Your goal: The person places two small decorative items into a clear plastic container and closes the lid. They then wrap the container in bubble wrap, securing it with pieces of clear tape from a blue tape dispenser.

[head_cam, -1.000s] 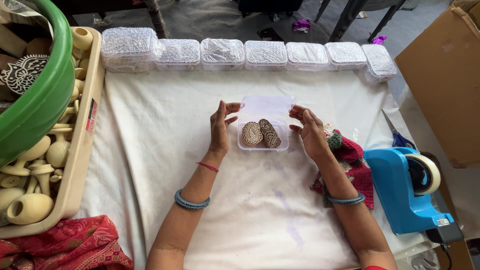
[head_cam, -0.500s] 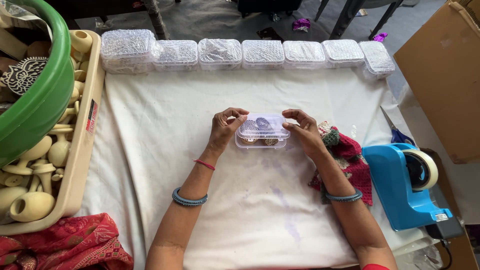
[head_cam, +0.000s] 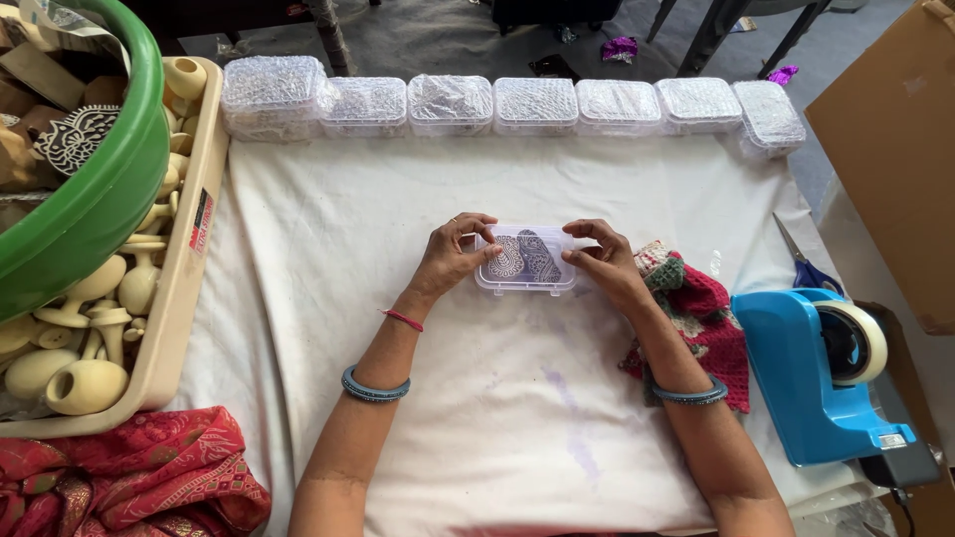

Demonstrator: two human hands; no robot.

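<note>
A small clear plastic box [head_cam: 527, 261] lies on the white cloth [head_cam: 497, 398] in the middle of the table. Its lid is down, and two carved oval wooden pieces show through it. My left hand [head_cam: 453, 254] grips the box's left end, fingers pressing on the lid. At the box's right end my right hand [head_cam: 602, 261] holds on, thumb and fingers over the lid edge.
A row of closed clear boxes [head_cam: 497, 99] lines the far edge. A beige tray of wooden handles [head_cam: 184, 298] and a green tub [head_cam: 90, 189] stand left. A blue tape dispenser [head_cam: 826, 378], scissors [head_cam: 801, 264], a red knitted cloth [head_cam: 696, 308] and a cardboard box [head_cam: 895, 149] are right.
The box was open with its lid up a second ago. The lid has come down over the two carved pieces, and both hands now press on it.
</note>
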